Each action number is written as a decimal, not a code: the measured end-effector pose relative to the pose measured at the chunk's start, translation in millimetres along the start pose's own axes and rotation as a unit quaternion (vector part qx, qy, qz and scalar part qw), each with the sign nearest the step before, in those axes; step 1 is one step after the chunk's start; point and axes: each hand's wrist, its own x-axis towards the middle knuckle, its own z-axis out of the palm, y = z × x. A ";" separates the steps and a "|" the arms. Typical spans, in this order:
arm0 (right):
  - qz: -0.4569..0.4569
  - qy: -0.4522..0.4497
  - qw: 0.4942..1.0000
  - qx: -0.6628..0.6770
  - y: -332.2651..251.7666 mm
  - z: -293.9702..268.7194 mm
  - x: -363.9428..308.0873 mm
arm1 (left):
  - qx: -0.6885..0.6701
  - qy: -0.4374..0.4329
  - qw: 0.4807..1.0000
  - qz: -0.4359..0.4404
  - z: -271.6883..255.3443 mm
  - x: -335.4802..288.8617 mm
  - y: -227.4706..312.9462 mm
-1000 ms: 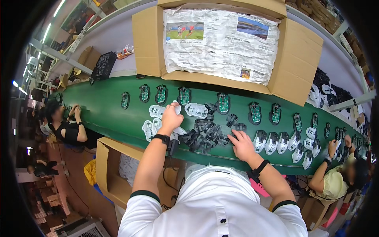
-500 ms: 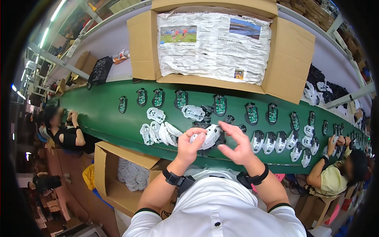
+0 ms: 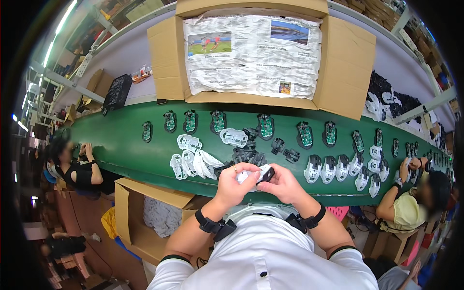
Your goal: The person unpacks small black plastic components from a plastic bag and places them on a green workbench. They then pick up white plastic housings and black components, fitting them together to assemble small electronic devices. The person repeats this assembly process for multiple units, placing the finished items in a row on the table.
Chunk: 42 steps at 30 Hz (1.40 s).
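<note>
At the far left, the smooth green bench (image 3: pixel 121 154) was flanked by a co-worker (image 3: pixel 75 164) in a dark top. Below its edge, crumpled grey, soft-looking material (image 3: pixel 162 215) was held in an open brown cardboard carton (image 3: pixel 126 208). Farther right, white plastic-looking shells (image 3: pixel 189 143) were strewn on the bench, some with hollow, ribbed insides turned up, others laid on edge against one another. Behind them, dark rounded bases (image 3: pixel 218 121), topped with green circuit boards, were set out in a loose row. Beside the shells, small blocky black pieces (image 3: pixel 249 156) were heaped. Over the bench's near edge, a smooth, curved white shell (image 3: pixel 264 170) was gripped by the left grip (image 3: pixel 233 186), while the dark end piece (image 3: pixel 267 176) against it was pinched in the right grip (image 3: pixel 286 185); whether the two were joined could not be told. Beyond, a wide carton (image 3: pixel 345 67) was lined with wrinkled newspaper (image 3: pixel 253 63). Rightward, oval white-and-black shells (image 3: pixel 328 169) were ranged, and the bench was worked at by another person (image 3: pixel 408 210) in pale yellow.
</note>
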 end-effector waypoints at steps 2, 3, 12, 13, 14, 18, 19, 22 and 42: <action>0.019 0.001 1.000 0.005 -5.6 1.1 -0.3 | 0.011 -0.002 1.000 -0.023 1.8 1.3 2.8; 0.012 0.015 1.000 0.019 -6.8 5.2 0.0 | 0.008 0.002 1.000 -0.016 3.2 -0.1 1.1; -0.130 0.100 0.879 -0.447 -5.3 2.9 3.0 | 0.268 -0.068 0.946 0.167 -13.6 25.6 -32.5; -0.112 0.096 0.917 -0.370 -6.4 1.9 -2.9 | 0.200 -0.061 0.972 0.109 -8.6 22.2 -36.1; -0.095 0.092 0.948 -0.290 -6.8 0.5 -7.7 | 0.131 -0.055 0.989 0.049 -4.3 22.0 -38.9; -0.028 0.084 0.996 -0.028 27.8 -24.0 0.0 | 0.005 -0.022 1.000 -0.017 5.6 36.5 -61.0; -0.025 0.088 0.995 -0.027 21.1 -25.2 -0.2 | -0.003 -0.008 1.000 -0.022 12.2 39.4 -61.3; 0.004 0.109 0.989 -0.099 17.0 -41.7 -7.1 | -0.050 -0.007 0.998 -0.048 32.4 44.8 -77.9; 0.005 0.182 0.686 -0.704 67.4 -116.6 49.8 | 0.691 -0.032 0.721 0.041 -187.1 59.2 -115.3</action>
